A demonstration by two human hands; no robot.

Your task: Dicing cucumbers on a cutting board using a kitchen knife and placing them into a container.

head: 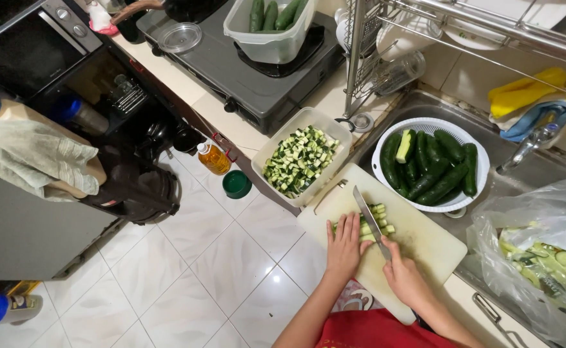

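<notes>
While the left hand [344, 248] presses flat-fingered on cucumber strips [368, 227] at lower centre, the right hand [402, 276], gripping the knife [368, 218], should slice clear of the fingertips.

Count: two hands [344, 248] [402, 277], one knife [368, 219], one cutting board [425, 241], two plastic tubs [276, 158] [267, 42], one colander [473, 187].

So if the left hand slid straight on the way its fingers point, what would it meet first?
The left hand lies flat on the cucumber strips on the cutting board, fingers pointing up-frame. Past them, the tub of diced cucumber looks next, though depth is unclear.
</notes>
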